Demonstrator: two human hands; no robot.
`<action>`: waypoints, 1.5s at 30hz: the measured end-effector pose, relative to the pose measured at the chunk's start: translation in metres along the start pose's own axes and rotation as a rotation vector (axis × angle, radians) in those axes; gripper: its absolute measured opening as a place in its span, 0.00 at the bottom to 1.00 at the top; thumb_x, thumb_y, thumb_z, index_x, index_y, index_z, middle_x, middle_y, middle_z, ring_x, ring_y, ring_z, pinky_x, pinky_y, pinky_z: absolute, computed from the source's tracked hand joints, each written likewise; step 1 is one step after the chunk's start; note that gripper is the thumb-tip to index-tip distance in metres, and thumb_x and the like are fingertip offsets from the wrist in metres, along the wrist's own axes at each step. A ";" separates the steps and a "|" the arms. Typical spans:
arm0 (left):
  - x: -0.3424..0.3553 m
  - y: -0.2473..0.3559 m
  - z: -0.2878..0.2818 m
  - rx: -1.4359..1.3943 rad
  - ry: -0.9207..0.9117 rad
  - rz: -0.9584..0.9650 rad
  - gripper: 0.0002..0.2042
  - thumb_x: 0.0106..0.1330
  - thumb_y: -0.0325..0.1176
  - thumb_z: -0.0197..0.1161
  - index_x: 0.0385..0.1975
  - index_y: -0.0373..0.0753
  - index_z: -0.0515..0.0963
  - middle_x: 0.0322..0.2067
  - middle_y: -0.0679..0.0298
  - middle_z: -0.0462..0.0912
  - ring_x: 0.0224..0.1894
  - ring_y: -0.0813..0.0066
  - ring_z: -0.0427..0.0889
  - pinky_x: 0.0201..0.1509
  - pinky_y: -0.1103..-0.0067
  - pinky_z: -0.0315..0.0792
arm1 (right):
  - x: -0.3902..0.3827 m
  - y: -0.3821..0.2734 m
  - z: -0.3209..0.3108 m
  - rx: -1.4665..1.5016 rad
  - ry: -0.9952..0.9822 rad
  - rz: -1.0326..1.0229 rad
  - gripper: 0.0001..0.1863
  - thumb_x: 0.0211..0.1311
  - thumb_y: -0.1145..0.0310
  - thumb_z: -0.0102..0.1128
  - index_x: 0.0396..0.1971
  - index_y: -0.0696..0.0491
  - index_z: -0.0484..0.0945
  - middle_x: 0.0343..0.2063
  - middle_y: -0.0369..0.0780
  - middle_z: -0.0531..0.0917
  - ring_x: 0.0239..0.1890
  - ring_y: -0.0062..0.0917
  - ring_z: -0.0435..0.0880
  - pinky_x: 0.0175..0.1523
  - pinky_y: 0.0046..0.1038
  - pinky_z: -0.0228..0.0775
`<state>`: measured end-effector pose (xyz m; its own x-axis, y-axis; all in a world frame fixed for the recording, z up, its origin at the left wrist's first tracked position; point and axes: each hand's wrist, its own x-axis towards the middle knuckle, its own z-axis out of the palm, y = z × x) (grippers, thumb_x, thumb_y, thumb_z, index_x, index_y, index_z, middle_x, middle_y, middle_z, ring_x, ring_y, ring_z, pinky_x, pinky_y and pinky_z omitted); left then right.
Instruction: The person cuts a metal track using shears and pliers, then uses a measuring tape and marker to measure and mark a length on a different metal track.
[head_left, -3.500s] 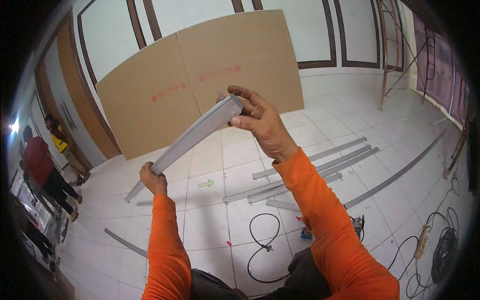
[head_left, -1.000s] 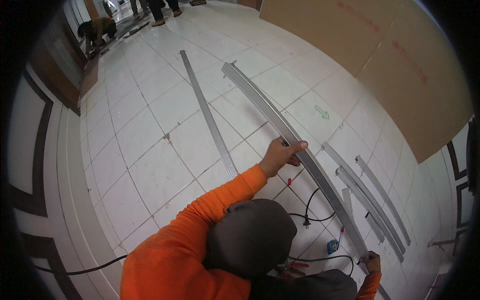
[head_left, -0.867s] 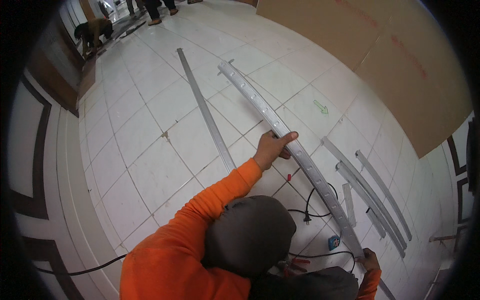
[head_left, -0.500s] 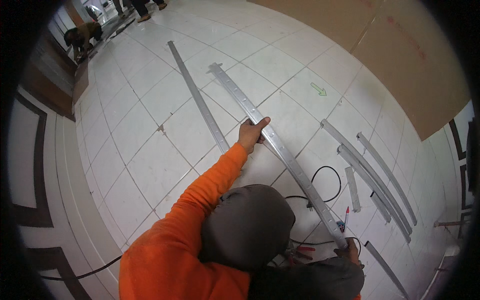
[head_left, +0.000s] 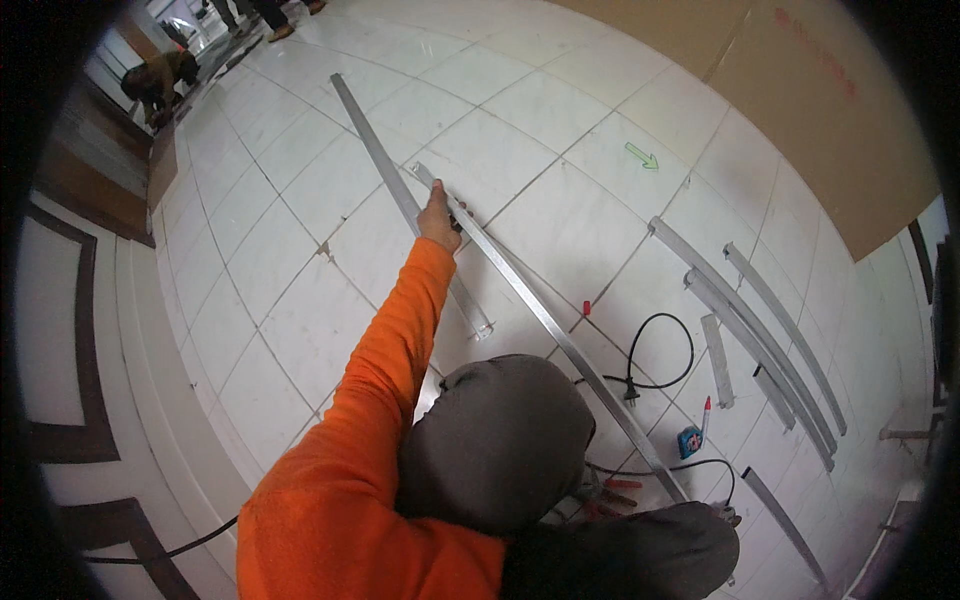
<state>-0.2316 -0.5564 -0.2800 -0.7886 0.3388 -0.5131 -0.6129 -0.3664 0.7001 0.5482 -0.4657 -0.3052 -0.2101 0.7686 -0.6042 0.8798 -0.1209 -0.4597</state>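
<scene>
My left hand is wrapped around a long grey metal channel, close to its far end. The channel slants from there down to the near right, a narrow side facing up. Its near end reaches my right knee. Only a few fingers of my right hand show beside that knee, so its grip is hidden. A second metal channel lies on the tiles to the left, passing under my left forearm. Right of the held channel are a blue tape measure and a red-and-white marker.
Several metal strips lie at the right. A black cord with a plug loops beside the held channel, near a small red cap. Red-handled pliers lie by my knees. Brown board covers the far right; a person crouches far left.
The held channel has rolled onto a narrower side and its far end has come nearer. My left hand has shifted up toward that end. My right hand has slipped mostly behind my knee.
</scene>
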 end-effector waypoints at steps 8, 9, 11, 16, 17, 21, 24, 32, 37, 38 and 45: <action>0.011 0.008 -0.031 0.023 0.184 0.473 0.21 0.69 0.38 0.62 0.58 0.42 0.65 0.40 0.58 0.78 0.31 0.66 0.81 0.31 0.69 0.79 | -0.004 0.001 0.006 0.023 -0.014 0.026 0.26 0.49 0.69 0.72 0.50 0.56 0.75 0.39 0.45 0.84 0.40 0.32 0.84 0.47 0.33 0.75; 0.011 0.012 -0.036 0.057 0.152 0.566 0.21 0.69 0.36 0.61 0.59 0.44 0.65 0.42 0.58 0.78 0.34 0.67 0.81 0.33 0.70 0.79 | -0.006 0.002 0.006 0.027 -0.016 0.030 0.26 0.49 0.69 0.72 0.50 0.56 0.75 0.39 0.45 0.84 0.40 0.32 0.84 0.47 0.33 0.75; 0.007 0.015 -0.036 0.044 0.133 0.581 0.22 0.69 0.37 0.62 0.60 0.44 0.63 0.45 0.58 0.78 0.34 0.63 0.83 0.33 0.67 0.79 | -0.008 0.004 0.007 0.034 -0.007 0.044 0.26 0.49 0.69 0.72 0.50 0.56 0.75 0.39 0.45 0.84 0.39 0.32 0.84 0.46 0.33 0.75; 0.016 0.054 -0.060 0.153 0.115 0.792 0.12 0.71 0.37 0.59 0.49 0.41 0.74 0.40 0.62 0.79 0.31 0.67 0.81 0.31 0.69 0.83 | -0.006 0.001 0.013 0.043 -0.039 0.036 0.26 0.50 0.68 0.72 0.50 0.55 0.75 0.39 0.45 0.85 0.39 0.32 0.85 0.45 0.33 0.75; 0.013 0.049 -0.053 0.154 0.106 0.776 0.12 0.71 0.37 0.59 0.49 0.41 0.74 0.40 0.62 0.79 0.31 0.67 0.81 0.31 0.69 0.83 | -0.008 0.003 0.013 0.049 -0.029 0.051 0.26 0.50 0.68 0.72 0.50 0.55 0.75 0.38 0.45 0.85 0.39 0.32 0.85 0.45 0.33 0.76; -0.005 0.059 -0.037 0.224 0.023 0.635 0.10 0.72 0.39 0.57 0.45 0.42 0.77 0.40 0.66 0.79 0.34 0.71 0.80 0.28 0.75 0.80 | -0.017 0.008 0.013 0.062 -0.013 0.077 0.26 0.50 0.68 0.72 0.51 0.55 0.75 0.38 0.45 0.85 0.38 0.31 0.85 0.45 0.33 0.76; -0.005 0.069 -0.044 0.248 0.022 0.689 0.09 0.72 0.39 0.57 0.45 0.44 0.76 0.39 0.68 0.79 0.35 0.73 0.80 0.27 0.77 0.78 | -0.018 0.006 0.018 0.073 -0.028 0.084 0.26 0.50 0.67 0.72 0.51 0.55 0.75 0.38 0.45 0.85 0.38 0.31 0.85 0.44 0.33 0.76; 0.028 0.080 -0.060 0.311 0.068 0.827 0.09 0.73 0.40 0.57 0.45 0.44 0.75 0.37 0.69 0.78 0.33 0.76 0.78 0.28 0.78 0.76 | -0.030 0.016 0.027 0.110 -0.023 0.078 0.27 0.50 0.67 0.72 0.51 0.54 0.75 0.37 0.45 0.85 0.37 0.31 0.85 0.43 0.33 0.76; 0.030 0.054 -0.039 0.506 -0.029 0.743 0.18 0.68 0.37 0.63 0.54 0.41 0.72 0.47 0.63 0.76 0.33 0.76 0.78 0.31 0.76 0.80 | -0.043 0.013 0.021 0.137 0.022 0.105 0.27 0.50 0.66 0.72 0.51 0.53 0.75 0.37 0.45 0.85 0.36 0.31 0.85 0.42 0.33 0.77; 0.030 0.053 -0.031 0.482 -0.074 0.682 0.25 0.67 0.35 0.65 0.62 0.42 0.66 0.51 0.61 0.75 0.35 0.75 0.78 0.33 0.76 0.81 | -0.044 0.013 0.021 0.162 0.024 0.118 0.27 0.50 0.66 0.72 0.52 0.53 0.75 0.37 0.45 0.85 0.36 0.31 0.85 0.42 0.33 0.77; 0.087 -0.027 -0.053 0.712 -0.079 0.337 0.33 0.61 0.43 0.67 0.66 0.45 0.62 0.38 0.62 0.77 0.36 0.67 0.79 0.40 0.67 0.76 | -0.011 0.000 0.027 0.953 -0.227 0.506 0.27 0.51 0.65 0.71 0.52 0.53 0.74 0.36 0.45 0.85 0.35 0.31 0.86 0.41 0.33 0.77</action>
<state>-0.2863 -0.5631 -0.3702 -0.9038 0.3788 -0.1989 -0.1418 0.1733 0.9746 0.5390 -0.4906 -0.3162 -0.0782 0.3722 -0.9249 0.2172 -0.8991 -0.3802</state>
